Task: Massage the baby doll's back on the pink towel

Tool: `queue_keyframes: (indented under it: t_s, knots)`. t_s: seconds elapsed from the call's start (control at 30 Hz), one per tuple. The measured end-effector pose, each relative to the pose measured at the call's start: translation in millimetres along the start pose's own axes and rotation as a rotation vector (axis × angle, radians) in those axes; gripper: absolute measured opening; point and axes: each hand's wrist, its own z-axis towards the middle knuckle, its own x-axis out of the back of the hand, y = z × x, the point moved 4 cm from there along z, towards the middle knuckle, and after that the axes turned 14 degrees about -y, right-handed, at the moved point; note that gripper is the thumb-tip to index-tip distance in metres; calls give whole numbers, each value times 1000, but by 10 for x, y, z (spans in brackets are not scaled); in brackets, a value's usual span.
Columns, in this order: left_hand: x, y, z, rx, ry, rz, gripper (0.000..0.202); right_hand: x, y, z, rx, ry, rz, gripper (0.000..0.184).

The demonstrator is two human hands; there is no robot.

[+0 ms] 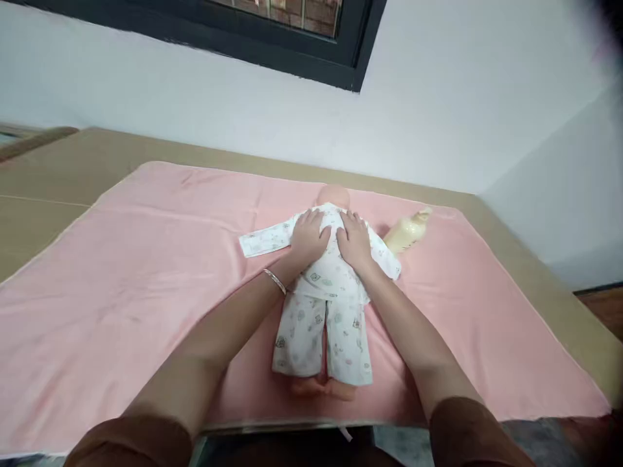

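Observation:
A baby doll [333,194] lies on its back on a pink blanket [146,259], head away from me, feet towards me. It wears a white printed top [329,267] and matching trousers [318,337]. My left hand [308,235] lies flat on the doll's chest on the left side, fingers stretched out; a thin bracelet [275,281] is on that wrist. My right hand [354,240] lies flat on the chest on the right side, fingers spread. Neither hand holds anything. One long sleeve [265,240] of the top sticks out to the left.
A cream baby bottle [407,231] lies on the blanket just right of the doll's shoulder. The blanket covers a tan mattress [73,168] against a white wall [438,97]. A dark window frame [272,45] is above.

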Motion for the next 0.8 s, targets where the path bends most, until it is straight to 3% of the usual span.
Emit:
queue_keyframes:
  t_s: [0.23, 0.43, 0.6, 0.8]
  knots:
    - [-8, -31, 12, -3, 16, -26, 49, 47, -57, -19, 14, 73, -30, 52]
    - [-54, -62, 36, -6, -14, -63, 52, 85, -54, 6, 49, 48, -79, 50]
    - [-54, -87, 48, -69, 55, -103, 46, 65, -20, 37, 85, 32, -102, 51]
    - [-13, -107, 23, -115, 143, -179, 40, 109, -63, -53, 93, 124, -36, 46]
